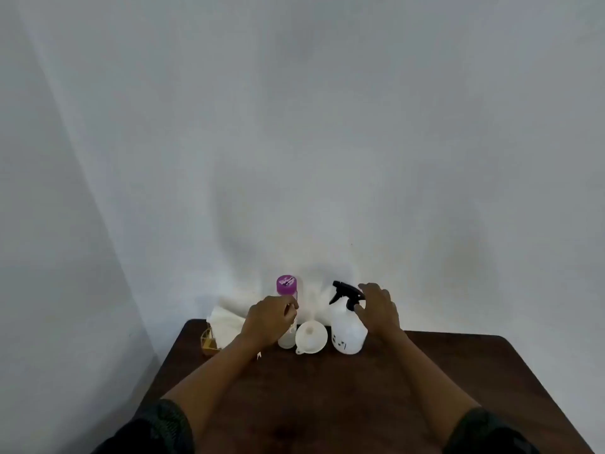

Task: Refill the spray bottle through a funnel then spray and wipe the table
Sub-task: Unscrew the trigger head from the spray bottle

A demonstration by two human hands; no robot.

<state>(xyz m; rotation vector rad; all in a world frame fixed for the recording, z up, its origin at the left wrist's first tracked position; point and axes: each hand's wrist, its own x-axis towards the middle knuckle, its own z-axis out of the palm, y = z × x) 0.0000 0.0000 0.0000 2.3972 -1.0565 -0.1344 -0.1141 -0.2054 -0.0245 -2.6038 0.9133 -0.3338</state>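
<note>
- Right hand (376,309): fingers spread apart and curved, palm down, just beside the black trigger head of the spray bottle (348,326). Thumb tip lies near the bottle's neck; whether it touches, I cannot tell. Nothing gripped.
- Left hand (270,319): fingers loosely curled together in front of the clear bottle (287,309) with the purple cap. Fingertips overlap the bottle's body; a firm hold or mere contact cannot be told.
- Spray bottle: white, upright, at the far edge of the dark wooden table (327,404), to the right of the funnel (311,335). Black marks on its lower front; too blurred to read.
- Funnel: white, lying on the table between the two bottles, wide mouth tilted up toward the viewer, just beside both.
- Purple cap bears a dark printed mark; illegible.
- White paper napkins (226,322) stand in a small gold holder (209,344) at the table's far left corner, behind the left wrist.
- Dark patterned sleeves at both upper arms.
</note>
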